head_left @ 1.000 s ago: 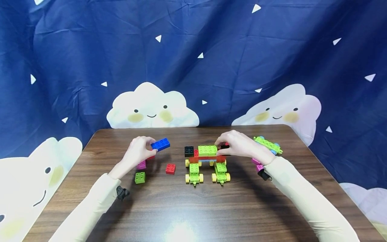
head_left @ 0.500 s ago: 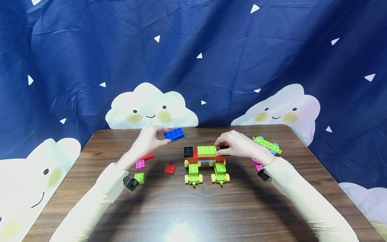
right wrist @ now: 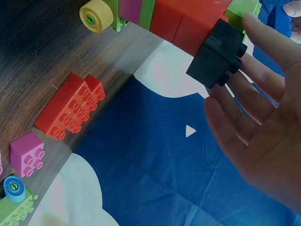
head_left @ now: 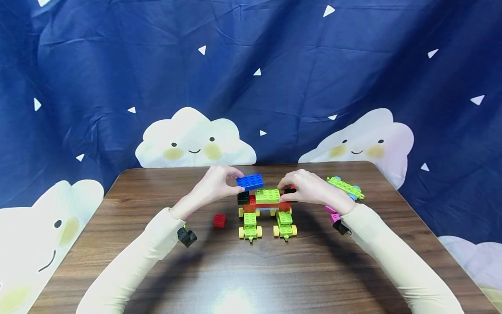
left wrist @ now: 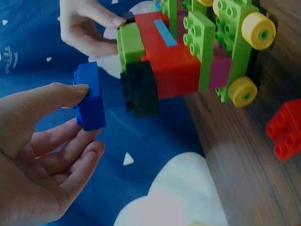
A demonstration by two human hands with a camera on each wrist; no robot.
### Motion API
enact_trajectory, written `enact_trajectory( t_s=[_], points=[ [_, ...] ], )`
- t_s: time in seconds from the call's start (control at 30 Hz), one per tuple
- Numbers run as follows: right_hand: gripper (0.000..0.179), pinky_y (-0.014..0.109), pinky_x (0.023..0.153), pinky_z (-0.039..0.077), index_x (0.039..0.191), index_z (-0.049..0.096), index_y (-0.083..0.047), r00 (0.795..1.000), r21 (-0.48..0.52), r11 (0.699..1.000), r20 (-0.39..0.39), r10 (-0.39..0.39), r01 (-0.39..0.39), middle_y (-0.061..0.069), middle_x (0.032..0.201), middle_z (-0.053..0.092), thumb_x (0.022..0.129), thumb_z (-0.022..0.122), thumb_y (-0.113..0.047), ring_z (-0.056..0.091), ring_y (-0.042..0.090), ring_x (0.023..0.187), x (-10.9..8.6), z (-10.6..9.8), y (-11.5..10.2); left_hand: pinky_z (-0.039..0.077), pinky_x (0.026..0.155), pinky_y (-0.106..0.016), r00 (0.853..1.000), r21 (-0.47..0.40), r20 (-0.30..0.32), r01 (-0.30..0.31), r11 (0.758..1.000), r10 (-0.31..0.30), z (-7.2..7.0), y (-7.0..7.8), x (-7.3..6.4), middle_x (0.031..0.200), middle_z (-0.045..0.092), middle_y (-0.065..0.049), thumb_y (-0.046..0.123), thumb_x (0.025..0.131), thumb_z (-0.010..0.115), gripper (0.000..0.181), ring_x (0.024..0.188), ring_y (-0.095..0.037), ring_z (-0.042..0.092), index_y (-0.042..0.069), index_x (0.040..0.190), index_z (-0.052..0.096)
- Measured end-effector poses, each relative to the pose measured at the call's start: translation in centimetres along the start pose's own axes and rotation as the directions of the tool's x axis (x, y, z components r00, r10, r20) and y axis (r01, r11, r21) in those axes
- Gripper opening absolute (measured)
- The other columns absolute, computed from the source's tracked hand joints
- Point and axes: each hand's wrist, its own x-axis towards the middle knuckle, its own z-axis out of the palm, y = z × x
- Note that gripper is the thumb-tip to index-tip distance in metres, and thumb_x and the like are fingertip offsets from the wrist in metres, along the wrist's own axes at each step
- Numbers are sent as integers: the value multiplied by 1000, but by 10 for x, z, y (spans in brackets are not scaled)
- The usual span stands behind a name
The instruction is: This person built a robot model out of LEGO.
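Observation:
My left hand [head_left: 215, 186] pinches a blue eight-stud toy brick [head_left: 250, 182] between thumb and fingers, studs up. It hovers above and behind the left end of a four-wheeled brick build. That build has lime green wheel bases [head_left: 285, 220] with yellow wheels, a red body [left wrist: 175, 70], lime green bricks [head_left: 267, 196] along the top and a black brick [left wrist: 142, 89] at each end. The blue brick is apart from the black one in the left wrist view. My right hand [head_left: 310, 187] holds the build's right end, thumb and fingers about the lime green brick beside the black brick [right wrist: 216, 54].
A red four-stud brick [head_left: 219, 220] lies left of the build. Behind my right forearm are pink bricks [right wrist: 27, 153], red bricks [right wrist: 70, 106] and a lime green wheeled base [head_left: 345, 187] with blue wheels. More bricks are mostly hidden by my left arm. A blue cloth [head_left: 235, 65] hangs behind the table.
My left hand has carried the blue brick rightward, first up and then slightly down, from the left of the build to over its left end. The right hand stays put.

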Motion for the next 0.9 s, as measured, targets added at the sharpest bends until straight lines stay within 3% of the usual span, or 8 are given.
enact_trajectory(
  t_s=[0.2, 0.37, 0.53, 0.9],
  points=[
    [27, 29, 69, 52, 96, 76, -13, 1000, 7, 1000, 9, 20, -20, -1, 90, 75, 81, 81, -35, 64, 16, 77, 0, -2, -1, 55, 91, -37, 997, 27, 70, -25, 999, 23, 11, 10, 7, 108, 76, -5, 26, 83, 80, 34, 102, -22, 68, 9, 111, 74],
    [28, 28, 69, 52, 99, 76, -13, 999, 5, 999, 21, 39, -39, -1, 92, 75, 81, 81, -35, 63, 13, 76, 0, -2, -1, 55, 90, -36, 995, 46, 93, -51, 998, 46, 18, 17, 10, 107, 76, -5, 26, 82, 81, 34, 101, -20, 68, 9, 111, 74],
    [28, 30, 70, 54, 99, 76, -13, 999, 13, 999, 20, 41, -41, 1, 94, 75, 82, 80, -34, 66, 19, 79, 1, -2, -4, 55, 91, -35, 993, 43, 112, -34, 998, 29, 22, 20, 10, 108, 76, -6, 26, 82, 81, 34, 101, -20, 68, 8, 111, 74],
    [30, 32, 73, 56, 100, 76, -11, 1000, 11, 1000, -1, 24, -24, 2, 95, 76, 80, 82, -33, 68, 17, 81, -2, -4, -3, 56, 91, -35, 992, 37, 110, -60, 998, 56, 27, 22, 15, 107, 76, -7, 26, 83, 80, 34, 102, -23, 69, 7, 111, 74]
  ],
)
